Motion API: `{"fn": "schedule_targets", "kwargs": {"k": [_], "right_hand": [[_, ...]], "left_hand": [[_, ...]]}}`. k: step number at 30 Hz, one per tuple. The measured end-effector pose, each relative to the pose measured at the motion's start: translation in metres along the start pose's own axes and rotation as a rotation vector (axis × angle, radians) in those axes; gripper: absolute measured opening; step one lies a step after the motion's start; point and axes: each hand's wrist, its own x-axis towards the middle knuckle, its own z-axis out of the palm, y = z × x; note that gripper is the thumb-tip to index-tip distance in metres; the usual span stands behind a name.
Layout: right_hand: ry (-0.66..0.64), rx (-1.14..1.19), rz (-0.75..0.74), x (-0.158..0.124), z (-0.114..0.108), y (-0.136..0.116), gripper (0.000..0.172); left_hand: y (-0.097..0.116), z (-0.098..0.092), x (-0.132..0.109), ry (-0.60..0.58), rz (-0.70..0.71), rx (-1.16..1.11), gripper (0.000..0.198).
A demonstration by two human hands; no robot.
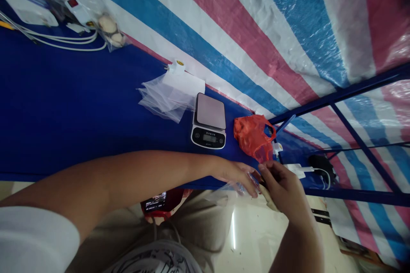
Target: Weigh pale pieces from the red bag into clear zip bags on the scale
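Note:
My left hand [238,174] reaches across to the right, its fingers closed on a clear plastic bag [224,192] that hangs below the table edge. Beside it, my right hand [282,183] pinches a pale, flattish piece [268,197], which lies partly under the fingers. The two hands nearly touch just below a red plastic bag [254,134]. A digital kitchen scale [209,121] stands left of the red bag with nothing on its plate. Left of the scale lies a fan of clear plastic bags [168,96].
Cables [70,43], a bag with round pale pieces [110,30] and small devices lie at the upper left of the blue table [80,106]. Blue metal bars [339,94] and a striped sheet [224,30] border it. A phone [155,202] is near my lap.

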Motion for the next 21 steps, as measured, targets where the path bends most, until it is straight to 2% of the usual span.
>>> {"fn": "schedule_targets", "kwargs": {"k": [4, 11, 17, 19, 21], "right_hand": [[-0.088, -0.078, -0.042, 0.003, 0.001, -0.003, 0.039], [-0.238, -0.072, -0.016, 0.007, -0.004, -0.001, 0.033], [-0.334, -0.046, -0.026, 0.006, -0.001, -0.003, 0.029], [-0.335, -0.027, -0.035, 0.005, -0.001, -0.003, 0.029], [-0.253, -0.015, -0.041, 0.004, -0.004, -0.002, 0.031]], "left_hand": [[-0.006, -0.003, 0.006, -0.031, 0.021, 0.043, 0.05], [-0.009, -0.002, 0.009, 0.027, 0.047, 0.04, 0.04], [-0.009, -0.001, 0.01, 0.009, 0.052, -0.011, 0.044], [-0.01, -0.002, 0.011, 0.003, 0.051, -0.034, 0.046], [-0.01, -0.004, 0.011, 0.011, 0.033, -0.054, 0.052]]}}
